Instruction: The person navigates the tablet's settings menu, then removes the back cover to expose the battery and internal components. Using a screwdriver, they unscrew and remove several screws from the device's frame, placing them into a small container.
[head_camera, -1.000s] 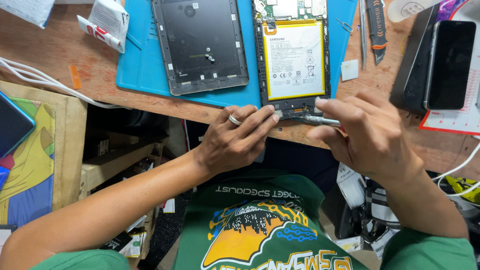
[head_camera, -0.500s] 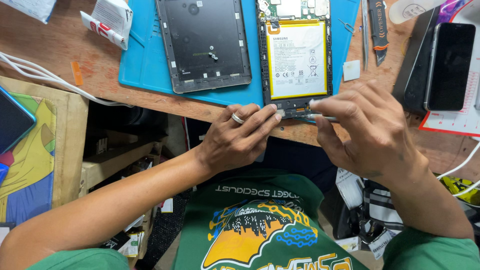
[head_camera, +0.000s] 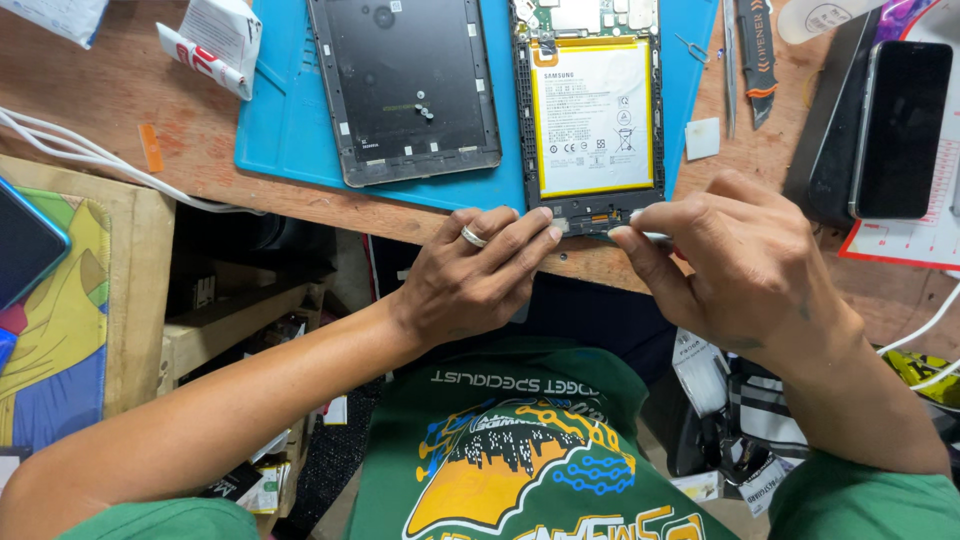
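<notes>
The left hand (head_camera: 470, 285) is bracing the opened tablet (head_camera: 592, 120) at its near edge, fingers pressed together flat. Just beside them, the right hand (head_camera: 735, 265) is pinching a thin tool (head_camera: 655, 236); a slip could nick the battery (head_camera: 592, 118) just beyond the tip.

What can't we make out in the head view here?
- Tool tip: right hand covers all but a sliver of the tool at the open tablet's near edge.
- Which part the left hand fingertips press: too small.
- Tablet's top: cut off by the frame edge.
- Back cover's top: cut off too.
- Phone's right side: partly out of frame.
</notes>
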